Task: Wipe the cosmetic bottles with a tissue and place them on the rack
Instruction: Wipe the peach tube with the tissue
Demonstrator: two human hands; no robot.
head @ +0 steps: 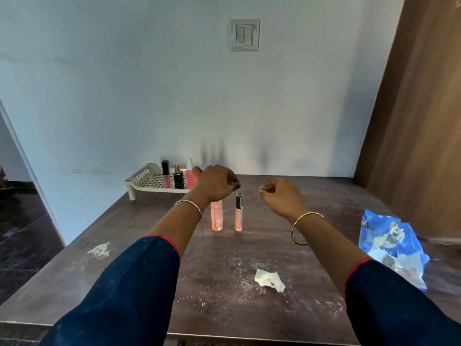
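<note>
Two pink bottles stand upright mid-table: a wider one (216,217), its top hidden behind my left wrist, and a slim tube with a black cap (238,213). My left hand (216,183) hovers above the wider bottle, fingers curled, holding nothing I can see. My right hand (279,194) hangs to the right of the slim tube with fingers pinched; nothing visible in it. A crumpled tissue (270,280) lies on the table near me. The cream rack (147,179) at the back left holds a pink gloss tube (165,174), a dark perfume bottle (178,177) and a pink bottle (190,175).
A blue plastic tissue packet (393,245) lies at the table's right. White powder is scattered on the dark table (124,245) near the tissue, with a white smear (99,249) at the left. A wall stands behind, a wooden panel (419,121) at the right.
</note>
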